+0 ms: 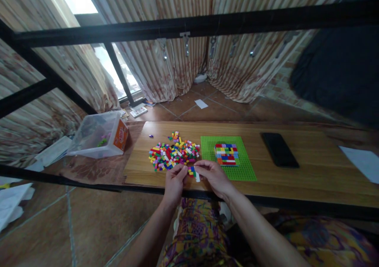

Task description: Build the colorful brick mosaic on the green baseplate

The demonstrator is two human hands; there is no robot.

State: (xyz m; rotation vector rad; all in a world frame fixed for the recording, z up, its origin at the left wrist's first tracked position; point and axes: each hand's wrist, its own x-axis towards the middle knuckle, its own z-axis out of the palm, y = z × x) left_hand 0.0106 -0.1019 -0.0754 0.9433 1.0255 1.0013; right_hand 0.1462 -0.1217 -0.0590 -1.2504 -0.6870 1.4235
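Between my two hands, near the table's front edge, is a small assembly of toy bricks [192,171] in blue, green, yellow, red and white. My left hand [176,179] pinches its left side. The thumb and fingers of my right hand [212,174] close on its right side, by a white piece that points down. Just beyond my left hand spreads a pile of loose toy bricks [173,153] in many colours. To the right lies a green baseplate [244,160], with a multicoloured block of stacked bricks [226,155] on it.
A black phone [280,150] lies on the wooden table [314,160] to the right, with white paper [361,162] at the far right. At the left stands a clear plastic bin [97,135] with an orange label. A dark metal bar [189,24] crosses above the table.
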